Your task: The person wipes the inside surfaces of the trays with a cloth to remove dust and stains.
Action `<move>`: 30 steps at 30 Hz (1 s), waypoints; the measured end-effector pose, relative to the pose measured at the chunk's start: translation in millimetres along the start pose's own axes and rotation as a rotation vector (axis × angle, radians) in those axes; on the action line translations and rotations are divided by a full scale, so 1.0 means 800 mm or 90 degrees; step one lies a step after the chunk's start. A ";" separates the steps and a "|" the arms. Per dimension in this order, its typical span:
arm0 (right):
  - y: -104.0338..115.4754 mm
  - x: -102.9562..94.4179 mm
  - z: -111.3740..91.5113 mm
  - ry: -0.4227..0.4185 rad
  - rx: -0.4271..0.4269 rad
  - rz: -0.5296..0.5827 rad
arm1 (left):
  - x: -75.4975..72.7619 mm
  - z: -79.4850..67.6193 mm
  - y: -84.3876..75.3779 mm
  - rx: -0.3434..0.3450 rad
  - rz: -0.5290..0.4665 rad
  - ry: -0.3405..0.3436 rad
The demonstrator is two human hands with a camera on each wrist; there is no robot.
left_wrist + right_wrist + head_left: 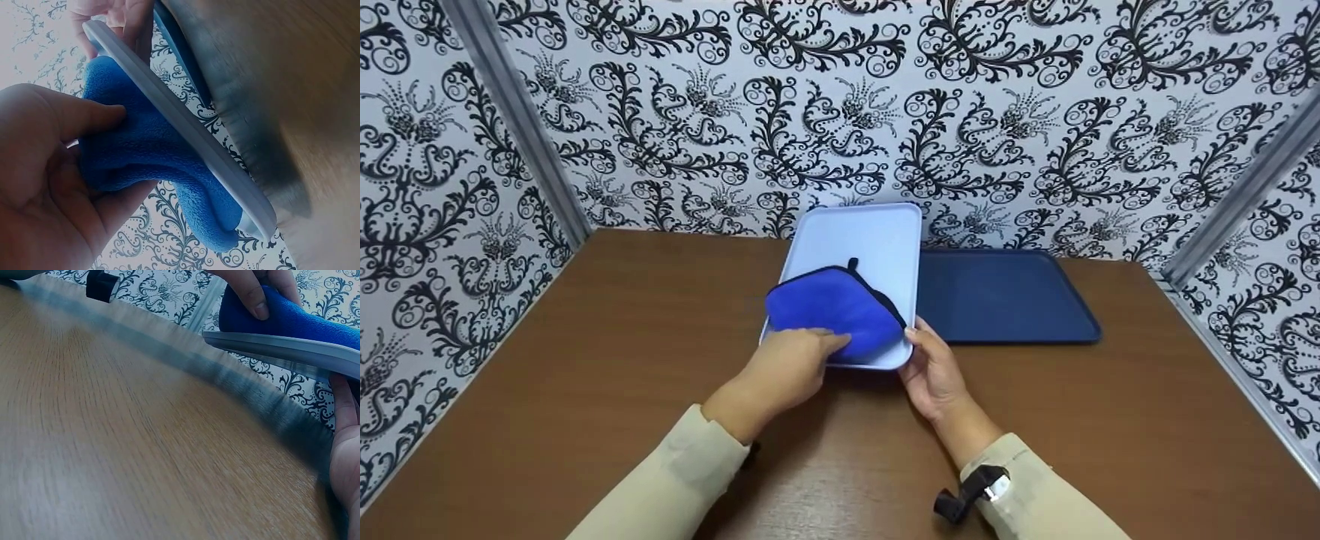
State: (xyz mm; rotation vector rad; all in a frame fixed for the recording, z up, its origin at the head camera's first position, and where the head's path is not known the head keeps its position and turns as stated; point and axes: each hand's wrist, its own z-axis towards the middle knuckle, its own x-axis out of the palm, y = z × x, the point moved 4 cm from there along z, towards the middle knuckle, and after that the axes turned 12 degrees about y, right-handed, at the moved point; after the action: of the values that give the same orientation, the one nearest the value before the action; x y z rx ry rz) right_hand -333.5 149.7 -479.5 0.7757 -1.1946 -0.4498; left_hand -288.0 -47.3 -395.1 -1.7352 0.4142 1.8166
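A blue fleecy cloth (832,304) with black edging and a small black loop lies folded over the near part of a pale, light-blue tray (862,232). My left hand (789,367) pinches the cloth at its near left side; the left wrist view shows the thumb on top and fingers under the fold (118,140). At the tray's near right corner, my right hand (936,375) grips the rim, its thumb above and fingers beneath. The tray is tilted and held up off the table, as the right wrist view shows its underside (281,360).
A dark navy tray (997,296) lies flat on the brown wooden table (660,322), behind and to the right of the pale tray. Black-and-white patterned panels (840,112) with grey metal posts (521,120) stand at the back and sides.
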 end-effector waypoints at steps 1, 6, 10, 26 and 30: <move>0.000 0.000 0.000 -0.002 0.000 -0.001 | 0.000 0.000 0.000 0.006 0.000 0.000; -0.001 -0.001 0.001 -0.004 0.001 0.002 | 0.000 -0.002 0.002 0.018 0.005 0.020; -0.001 0.000 0.002 -0.005 0.002 0.005 | 0.000 -0.003 0.005 0.028 0.023 0.025; 0.000 -0.002 0.000 -0.001 0.008 -0.016 | -0.006 -0.010 0.027 -0.056 0.065 0.063; 0.001 0.000 0.000 -0.004 0.008 -0.017 | -0.010 -0.015 0.032 -0.080 0.044 0.079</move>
State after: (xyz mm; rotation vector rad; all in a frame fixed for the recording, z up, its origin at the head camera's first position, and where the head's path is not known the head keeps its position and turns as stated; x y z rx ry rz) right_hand -333.3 150.5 -479.1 0.8018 -1.1956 -0.4678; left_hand -294.5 -75.9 -393.1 -1.9487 0.4226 1.8247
